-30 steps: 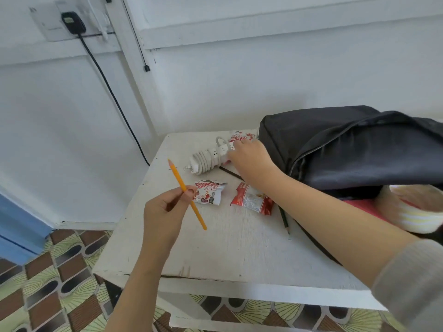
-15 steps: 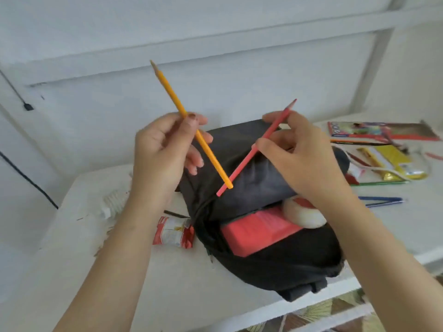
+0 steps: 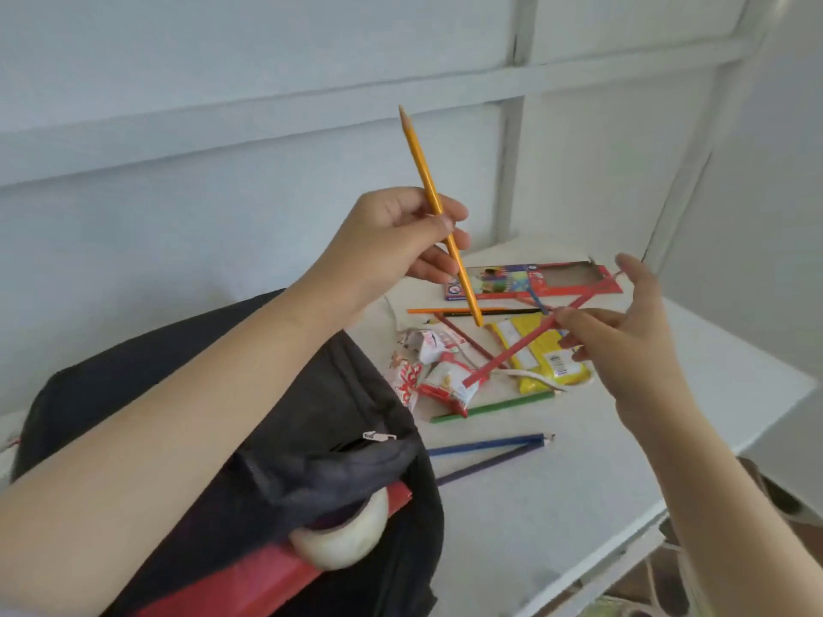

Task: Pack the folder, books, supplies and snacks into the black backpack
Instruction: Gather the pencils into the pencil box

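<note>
Your left hand (image 3: pixel 396 242) pinched the yellow pencil (image 3: pixel 421 162) between thumb and fingers, tip up and tilted, above the white table (image 3: pixel 579 505); your right hand (image 3: pixel 632 349) pinched the red pencil (image 3: pixel 512 354) near one end, other fingers spread, and its far end hung over the snack packets (image 3: pixel 438 371). The black backpack (image 3: pixel 200 394) lay at lower left, mouth open; a flat red item (image 3: pixel 267 585) (folder or book, unclear) and a tape roll (image 3: pixel 343 536) sat in the opening. A green pencil (image 3: pixel 494 407), blue pencil (image 3: pixel 485 444), yellow packet (image 3: pixel 545 360) and pencil box (image 3: pixel 534 282) lay on the table beside it.
</note>
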The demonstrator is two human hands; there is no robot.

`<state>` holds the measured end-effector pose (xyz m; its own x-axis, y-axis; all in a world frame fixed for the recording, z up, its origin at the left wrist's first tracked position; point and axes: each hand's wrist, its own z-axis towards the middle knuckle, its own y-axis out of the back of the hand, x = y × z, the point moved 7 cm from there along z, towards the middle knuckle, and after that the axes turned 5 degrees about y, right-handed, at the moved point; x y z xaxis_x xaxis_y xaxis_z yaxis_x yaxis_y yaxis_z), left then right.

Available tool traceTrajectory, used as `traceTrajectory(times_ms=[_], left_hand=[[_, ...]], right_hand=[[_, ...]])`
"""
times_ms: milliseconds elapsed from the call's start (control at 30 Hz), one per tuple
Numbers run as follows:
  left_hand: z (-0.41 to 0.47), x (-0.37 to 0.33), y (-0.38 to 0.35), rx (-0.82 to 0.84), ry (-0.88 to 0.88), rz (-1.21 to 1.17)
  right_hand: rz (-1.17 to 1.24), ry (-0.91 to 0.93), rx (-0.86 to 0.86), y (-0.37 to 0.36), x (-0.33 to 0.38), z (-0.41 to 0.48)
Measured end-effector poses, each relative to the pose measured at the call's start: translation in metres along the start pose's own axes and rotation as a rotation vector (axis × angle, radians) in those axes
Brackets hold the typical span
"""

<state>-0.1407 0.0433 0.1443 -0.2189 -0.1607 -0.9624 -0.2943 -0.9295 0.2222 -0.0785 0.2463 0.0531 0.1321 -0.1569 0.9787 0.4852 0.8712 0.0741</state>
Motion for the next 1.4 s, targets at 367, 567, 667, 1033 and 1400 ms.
traceTrajectory(times_ms=[367, 567, 667, 1033, 1400], left_hand=[[0.149, 0.076, -0.088, -0.022, 0.106, 0.112], [0.212, 0.099, -0.122, -0.095, 0.111, 0.125], [0.239, 0.107, -0.136, -0.116, 0.101, 0.139], [0.290, 0.146, -0.196, 0.019, 0.062, 0.354], [0.286, 0.163, -0.227, 0.171, -0.019, 0.675]], right_hand=[[-0.100, -0.045, -0.245, 0.073, -0.099, 0.136], [-0.162, -0.012, -0.426, 0.082, -0.124, 0.202], [-0.223, 0.008, -0.464, 0.080, -0.132, 0.225], [-0.489, 0.073, -0.238, 0.061, -0.158, 0.247], [-0.662, 0.113, -0.240, 0.071, -0.169, 0.260]])
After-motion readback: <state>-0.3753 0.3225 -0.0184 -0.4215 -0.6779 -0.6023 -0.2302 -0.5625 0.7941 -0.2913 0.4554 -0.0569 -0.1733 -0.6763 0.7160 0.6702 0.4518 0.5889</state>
